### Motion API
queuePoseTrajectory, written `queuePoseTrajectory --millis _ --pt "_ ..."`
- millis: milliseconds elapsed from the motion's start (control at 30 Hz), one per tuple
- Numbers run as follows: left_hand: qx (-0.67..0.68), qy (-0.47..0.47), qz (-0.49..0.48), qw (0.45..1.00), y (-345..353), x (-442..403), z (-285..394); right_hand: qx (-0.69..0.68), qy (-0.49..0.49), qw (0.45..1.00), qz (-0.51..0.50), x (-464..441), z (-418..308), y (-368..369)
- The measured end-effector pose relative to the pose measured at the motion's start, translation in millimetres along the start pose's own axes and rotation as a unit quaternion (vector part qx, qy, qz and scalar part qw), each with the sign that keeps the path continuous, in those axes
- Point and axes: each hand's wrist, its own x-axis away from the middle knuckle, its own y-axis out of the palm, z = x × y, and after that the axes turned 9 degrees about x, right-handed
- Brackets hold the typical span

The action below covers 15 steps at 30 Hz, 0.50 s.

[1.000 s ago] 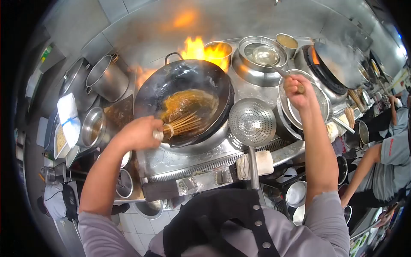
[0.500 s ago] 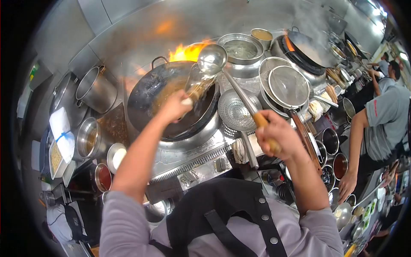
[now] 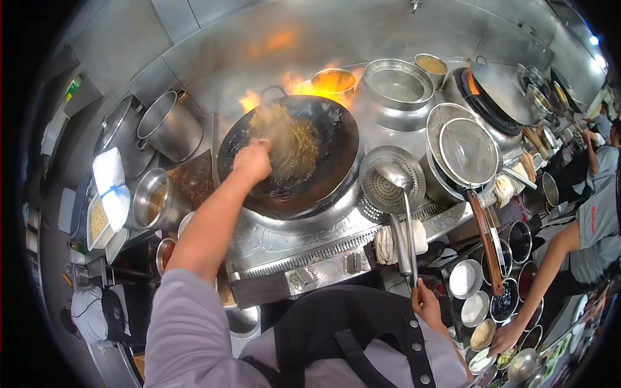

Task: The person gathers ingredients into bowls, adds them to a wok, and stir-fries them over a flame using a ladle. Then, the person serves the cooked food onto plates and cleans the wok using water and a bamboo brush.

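A large black wok [image 3: 336,145] sits on the burner. Stir-fried food [image 3: 294,152], brownish-yellow and blurred, lies inside it. Over the wok's left side, my left hand [image 3: 253,161] is closed with its fingers together; what they grip is hidden. My right hand [image 3: 428,302] is low at the right, closed around the handle end of a metal ladle [image 3: 409,223]. The ladle's bowl rests on or just above a perforated strainer [image 3: 375,187], whose handle runs down beside the ladle's.
Flames [image 3: 326,84] rise behind the wok. Right of it stand a water pot [image 3: 399,84], a mesh sieve [image 3: 469,152] and a second, steaming wok [image 3: 504,97]. Steel pots [image 3: 171,126] stand at left. A co-worker's arm [image 3: 550,271] reaches toward seasoning bowls [image 3: 466,279] at right.
My right hand has moved down toward my body, taking the ladle from above the wok's right edge to the strainer. My left hand stays over the wok. The view has shifted.
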Motion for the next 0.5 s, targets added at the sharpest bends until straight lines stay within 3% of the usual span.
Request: queuePoseTrajectory --millis 33,133,167,233,267,300,333,367,433,467,500 --pt "0.002 -0.002 -0.002 1.000 2.8 6.7 9.1 0.002 0.000 1.000 -0.003 -2.7 -1.9 -9.3" --pt "-0.092 0.077 -0.180 0.976 -31.5 52.5 45.1 -0.001 -0.041 0.997 0.061 -18.1 -21.9 -45.3" --pt "-0.091 0.073 -0.182 0.976 -27.9 40.8 36.2 -0.001 -0.043 0.997 0.057 -26.7 -25.4 -49.8" --pt "0.012 -0.058 -0.059 0.996 -4.4 0.1 -7.7 -0.048 -0.068 0.989 0.118 -55.1 -37.8 -64.6" --pt "0.101 -0.055 0.057 0.992 19.6 -20.1 -40.3 -0.062 -0.101 0.987 0.111 -76.4 -67.4 -81.0" --pt "0.103 -0.057 0.065 0.991 28.9 -25.8 -41.5 -0.075 -0.144 0.981 0.106 -99.8 -94.0 -94.3" --pt "0.524 -0.213 0.067 0.822 37.7 -29.9 -34.5 -0.214 -0.057 0.974 0.039 -122.1 -110.9 -91.2" --pt "0.825 -0.321 0.053 0.462 44.4 -28.0 -25.3 -0.315 -0.054 0.947 -0.015 -149.1 -144.3 -96.0" --pt "0.926 -0.281 0.037 0.248 24.5 13.1 24.1 -0.557 -0.015 0.818 -0.146 -196.5 -220.2 -96.3" --pt "0.946 -0.218 -0.006 0.240 6.7 52.2 55.2 -0.643 0.016 0.729 -0.233 -216.3 -256.4 -94.5" --pt "0.935 -0.137 -0.059 0.321 7.0 80.3 75.9 -0.652 0.078 0.685 -0.316 -226.8 -295.3 -99.5"
